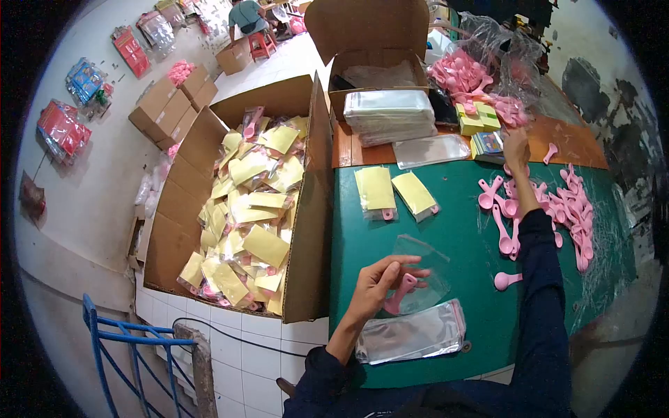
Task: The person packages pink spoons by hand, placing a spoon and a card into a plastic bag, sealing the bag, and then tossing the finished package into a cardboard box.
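Note:
My left hand [380, 284] is closed on a clear plastic bag [433, 282], pinching it between thumb and fingers. A pink spoon [399, 295] shows at the palm, against the bag. Just below lies a pile of clear bags [412, 333] on the green table [456, 209]. Stretched far forward, my right hand [516, 148] is right beside a stack of printed cards [488, 144]; its fingertips are hard to make out. Loose pink spoons [503, 233] are spread under and around the right forearm. Two filled bags with yellow cards [375, 189] rest at the table's left.
Left of the table stands a large cardboard box [310, 230] full of packed bags. Toward the back are stacked clear bags [389, 111], yellow card stacks [477, 118] and more pink spoons [460, 73]. A blue metal frame [132, 334] stands lower left. A person [247, 17] sits far behind.

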`<action>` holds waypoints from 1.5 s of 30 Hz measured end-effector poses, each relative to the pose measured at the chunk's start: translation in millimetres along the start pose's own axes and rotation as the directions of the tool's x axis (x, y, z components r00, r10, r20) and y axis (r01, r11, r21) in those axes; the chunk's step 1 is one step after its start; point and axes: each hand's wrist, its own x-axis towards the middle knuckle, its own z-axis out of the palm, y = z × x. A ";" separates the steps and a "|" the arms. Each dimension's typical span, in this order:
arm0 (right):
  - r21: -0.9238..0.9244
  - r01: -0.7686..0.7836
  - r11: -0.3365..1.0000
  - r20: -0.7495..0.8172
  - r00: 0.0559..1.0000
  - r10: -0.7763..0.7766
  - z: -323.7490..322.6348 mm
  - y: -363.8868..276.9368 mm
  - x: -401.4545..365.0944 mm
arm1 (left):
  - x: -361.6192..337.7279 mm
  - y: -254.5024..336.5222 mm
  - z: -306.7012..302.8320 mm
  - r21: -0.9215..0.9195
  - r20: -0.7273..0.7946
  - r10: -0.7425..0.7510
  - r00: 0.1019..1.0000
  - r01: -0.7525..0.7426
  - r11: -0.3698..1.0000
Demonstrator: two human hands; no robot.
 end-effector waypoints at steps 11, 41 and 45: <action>0.757 -0.438 0.485 0.649 0.592 -0.478 -252.2 -156.6 -110.5 | 1.2 -5.0 5.0 0.190 -0.049 -0.001 0.999 0.011 0.982; 0.881 -0.112 0.459 0.451 0.490 -0.746 -215.7 -162.1 -140.9 | 4.2 17.7 2.4 0.741 0.154 -0.076 0.985 -0.064 0.668; 0.780 -0.409 0.473 0.625 0.554 -0.551 -212.9 -153.3 -132.8 | -2.1 9.6 -30.2 0.271 0.119 -0.106 0.987 0.070 0.960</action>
